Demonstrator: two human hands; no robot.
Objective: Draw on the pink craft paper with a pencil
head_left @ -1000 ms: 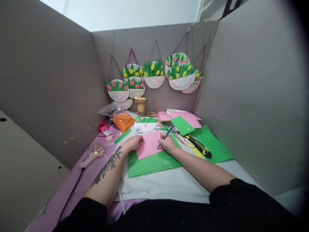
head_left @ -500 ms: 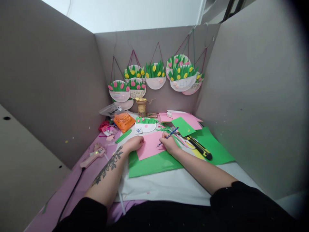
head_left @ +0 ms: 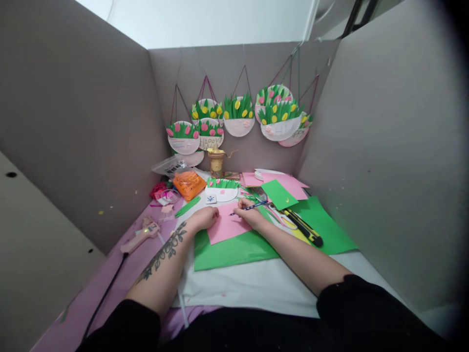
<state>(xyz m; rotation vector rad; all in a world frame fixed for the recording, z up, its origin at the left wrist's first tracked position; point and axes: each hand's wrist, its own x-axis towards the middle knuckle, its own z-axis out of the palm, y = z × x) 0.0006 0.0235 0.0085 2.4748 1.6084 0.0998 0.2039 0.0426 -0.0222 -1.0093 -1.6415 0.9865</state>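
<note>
My right hand point(head_left: 247, 211) grips a dark blue patterned pencil point(head_left: 255, 205), its tip at the surface of a pink sheet of paper point(head_left: 227, 229). No clear mark shows on the sheet. At the sheet's upper left edge, my left hand point(head_left: 207, 218) is closed with curled fingers, holding the paper at that edge. Under the pink sheet lies a larger green sheet point(head_left: 234, 254). Just beyond my hands sits a white half-plate point(head_left: 222, 194) with green paper grass and pink flowers, and a small white tile point(head_left: 211, 199) with a blue character stands beside it.
A pink glue gun point(head_left: 141, 237) with a black cord lies at left. Scissors point(head_left: 284, 217), a yellow-black utility knife point(head_left: 304, 227) and green paper point(head_left: 330, 227) are at right. An orange bag point(head_left: 188, 183) lies behind. Plate baskets point(head_left: 239, 126) hang on the grey back panel point(head_left: 227, 58).
My right hand has moved a little left over the pink sheet, and the pencil now leans lower. My left hand stays in place at the edge. The view has shifted slightly.
</note>
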